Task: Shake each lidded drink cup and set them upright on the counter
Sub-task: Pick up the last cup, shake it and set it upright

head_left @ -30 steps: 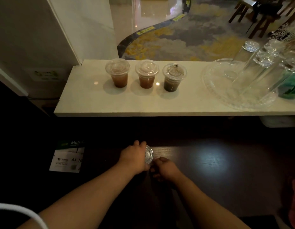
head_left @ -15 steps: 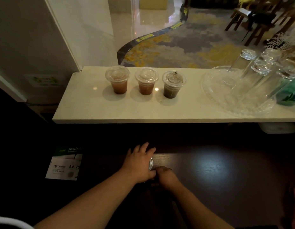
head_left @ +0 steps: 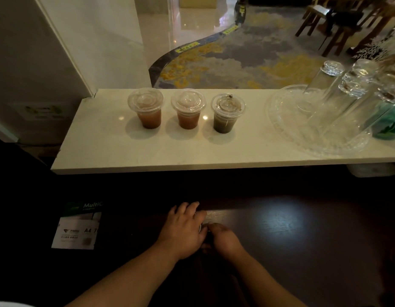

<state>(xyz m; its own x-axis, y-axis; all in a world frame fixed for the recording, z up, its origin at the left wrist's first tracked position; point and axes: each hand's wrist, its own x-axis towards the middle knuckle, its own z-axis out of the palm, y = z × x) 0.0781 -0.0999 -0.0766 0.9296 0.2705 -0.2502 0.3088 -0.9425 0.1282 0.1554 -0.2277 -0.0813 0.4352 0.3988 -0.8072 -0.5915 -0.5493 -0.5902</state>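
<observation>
A dark wooden desk [head_left: 280, 222] fills the near ground, a light reflected on its top. At its middle, both hands meet over a fourth cup [head_left: 201, 227], of which only a sliver of clear lid rim shows between them. The left hand [head_left: 183, 227] lies over the lid, fingers stretched forward and pressing down. The right hand [head_left: 223, 238] is curled against the cup's side; I cannot tell whether it grips.

A paper ream pack [head_left: 78, 227] lies toward the left edge of the dark desk.

Beyond, on the raised pale desk [head_left: 103, 151], three lidded cups stand upright in a row near the far edge, left of middle: two brown drinks [head_left: 147, 114] [head_left: 188, 115] and a dark drink [head_left: 224, 118]. A clear tray [head_left: 280, 131] of upturned glasses [head_left: 325, 89] takes the right end.

The step looks like seating the lid. It should probably be pressed home all round the rim before any shaking. A palm kept over the lid would help, with a light hold on the thin wall. The free spot between the dark drink and the tray suits this cup.
</observation>
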